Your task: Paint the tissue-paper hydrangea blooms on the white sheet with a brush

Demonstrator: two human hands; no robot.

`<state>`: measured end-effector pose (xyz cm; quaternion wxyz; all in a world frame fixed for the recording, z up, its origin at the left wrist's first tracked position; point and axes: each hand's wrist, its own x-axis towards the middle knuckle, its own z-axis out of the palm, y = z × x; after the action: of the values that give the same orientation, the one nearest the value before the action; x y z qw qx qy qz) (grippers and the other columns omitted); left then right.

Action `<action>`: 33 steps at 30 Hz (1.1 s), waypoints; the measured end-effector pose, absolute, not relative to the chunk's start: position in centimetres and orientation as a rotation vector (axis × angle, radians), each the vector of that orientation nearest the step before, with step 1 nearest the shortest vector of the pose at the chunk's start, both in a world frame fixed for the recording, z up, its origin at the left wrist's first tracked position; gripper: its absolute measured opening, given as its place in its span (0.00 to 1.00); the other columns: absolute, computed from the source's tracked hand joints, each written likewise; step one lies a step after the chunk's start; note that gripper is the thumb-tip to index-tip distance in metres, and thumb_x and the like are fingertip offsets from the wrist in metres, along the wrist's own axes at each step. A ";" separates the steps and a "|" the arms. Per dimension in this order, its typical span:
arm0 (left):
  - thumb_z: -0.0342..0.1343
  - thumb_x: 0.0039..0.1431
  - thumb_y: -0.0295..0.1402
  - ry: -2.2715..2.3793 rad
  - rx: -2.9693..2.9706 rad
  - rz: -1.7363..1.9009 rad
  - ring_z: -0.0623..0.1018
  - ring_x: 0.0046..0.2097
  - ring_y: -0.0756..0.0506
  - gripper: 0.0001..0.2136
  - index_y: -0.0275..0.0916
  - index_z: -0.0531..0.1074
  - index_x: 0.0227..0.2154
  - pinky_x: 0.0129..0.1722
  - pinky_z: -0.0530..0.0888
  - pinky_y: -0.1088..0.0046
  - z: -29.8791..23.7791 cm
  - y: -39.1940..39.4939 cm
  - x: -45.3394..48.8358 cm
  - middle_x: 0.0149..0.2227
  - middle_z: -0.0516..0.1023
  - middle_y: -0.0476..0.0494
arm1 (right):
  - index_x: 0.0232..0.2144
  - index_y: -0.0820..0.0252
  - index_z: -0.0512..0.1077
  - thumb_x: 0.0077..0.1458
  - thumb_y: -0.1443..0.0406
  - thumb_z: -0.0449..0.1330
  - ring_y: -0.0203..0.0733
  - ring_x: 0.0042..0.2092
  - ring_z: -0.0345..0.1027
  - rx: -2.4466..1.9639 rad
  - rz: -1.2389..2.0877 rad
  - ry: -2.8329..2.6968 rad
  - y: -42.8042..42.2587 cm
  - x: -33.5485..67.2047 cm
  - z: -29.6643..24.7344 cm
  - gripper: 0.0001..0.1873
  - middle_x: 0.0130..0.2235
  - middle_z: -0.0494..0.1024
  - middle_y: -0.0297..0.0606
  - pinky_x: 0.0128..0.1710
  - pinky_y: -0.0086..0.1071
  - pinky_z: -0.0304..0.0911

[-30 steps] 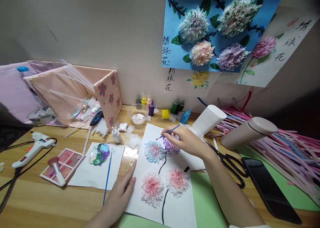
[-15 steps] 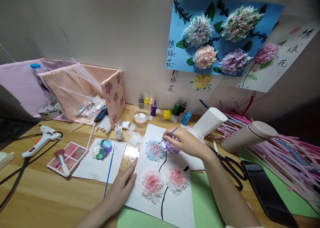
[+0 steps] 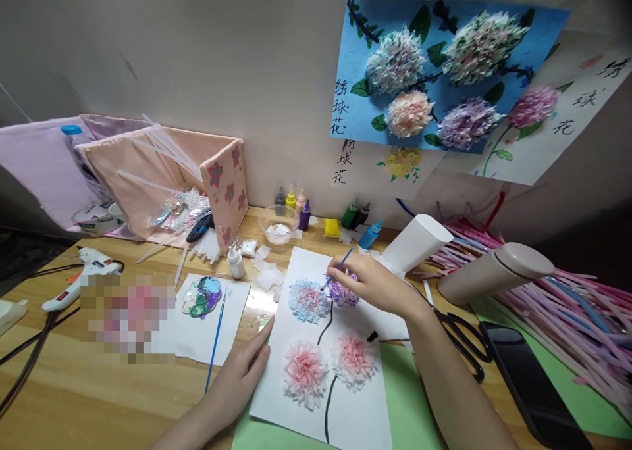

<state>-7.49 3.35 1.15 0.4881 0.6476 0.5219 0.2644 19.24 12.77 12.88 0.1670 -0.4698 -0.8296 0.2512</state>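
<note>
A white sheet (image 3: pixel 301 404) lies on the wooden desk with four tissue-paper flowers glued on it: a blue-pink flower (image 3: pixel 309 300), a purple flower (image 3: pixel 343 295) and two pink flowers (image 3: pixel 305 373) below. My right hand (image 3: pixel 372 282) pinches a thin blue paintbrush (image 3: pixel 338 268), its tip between the blue-pink and purple flowers. My left hand (image 3: pixel 244 371) lies flat with fingers stretched out, pressing the sheet's left edge. A second blue brush (image 3: pixel 215 340) lies just left of that hand.
A paint palette (image 3: pixel 200 297) sits on white paper, with a glue gun (image 3: pixel 81 275) far left. Small paint bottles (image 3: pixel 296 206) and a plastic bowl (image 3: pixel 279 223) stand by the wall. Scissors (image 3: pixel 461 341), a phone (image 3: pixel 528 384), a beige flask (image 3: pixel 494 272) and many straws (image 3: pixel 577 299) are right.
My right hand has tilted the brush more upright and shifted its tip from the purple flower's left edge toward the gap between the upper flowers. My left hand stays on the sheet.
</note>
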 end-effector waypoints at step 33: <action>0.45 0.58 0.31 2.097 1.877 -0.211 0.78 0.39 0.39 0.08 0.37 0.70 0.32 0.33 0.65 0.69 5.8 4.5 -12.6 0.35 0.79 0.40 | 0.39 0.54 0.68 0.63 0.64 0.45 0.39 0.39 0.67 -1.027 0.711 -2.505 10.4 15.3 11.6 0.12 0.37 0.75 0.38 0.38 0.33 0.62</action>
<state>-12.65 4.50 5.83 0.1590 0.6566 0.7335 -0.0739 15.34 10.40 11.57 0.1703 -0.3613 -0.8819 0.2503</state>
